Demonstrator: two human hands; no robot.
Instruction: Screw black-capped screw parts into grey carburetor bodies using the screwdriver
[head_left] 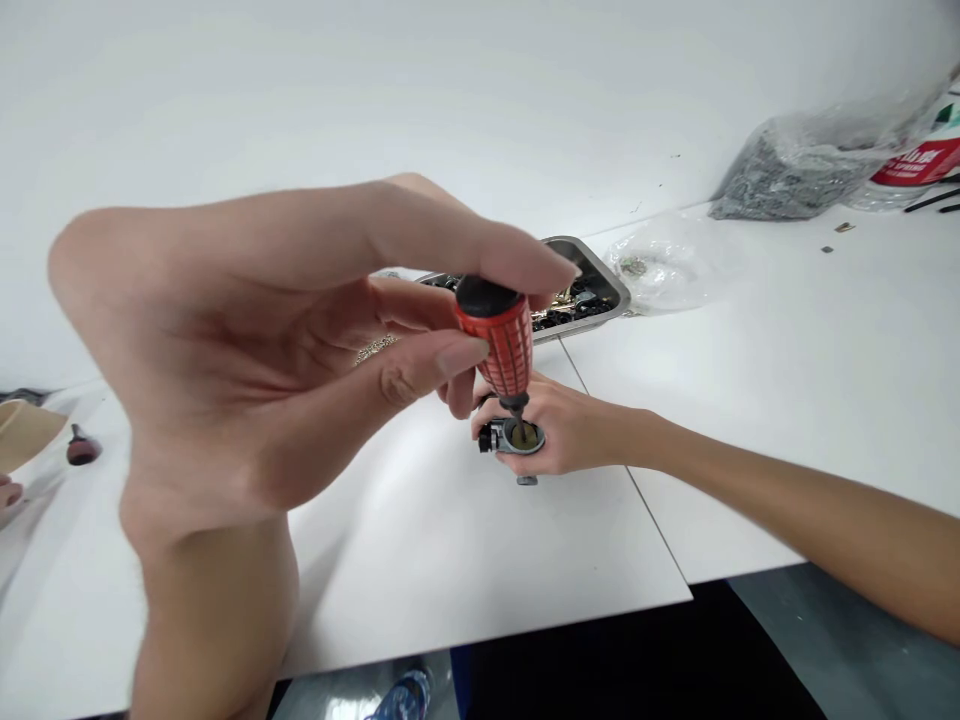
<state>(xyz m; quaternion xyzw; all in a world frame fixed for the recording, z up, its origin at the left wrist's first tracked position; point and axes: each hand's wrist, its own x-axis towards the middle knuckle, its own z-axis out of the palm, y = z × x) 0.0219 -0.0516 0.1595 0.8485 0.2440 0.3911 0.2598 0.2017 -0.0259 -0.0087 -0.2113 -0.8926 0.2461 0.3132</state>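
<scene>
Large in the head view, my left hand (300, 330) is closed around a small screwdriver (510, 348) with a red ribbed handle and black cap. Its index finger lies over the cap, and the thumb presses the handle's side. The shaft points down at a small grey metal part (517, 436) with a round, yellowish inside. Whether the tip sits in a screw I cannot tell. My right hand (570, 425) grips this metal part near the table surface, its fingers partly hidden behind the part and the screwdriver.
Behind the hands stands a metal tray (611, 285) of small black and brass parts. To its right lie a clear plastic bag (667, 270), a bag of grey pieces (787, 170) and a red-labelled bottle (919, 165). A dark red-brown tool (81, 447) and another person's fingers (9, 492) are at left.
</scene>
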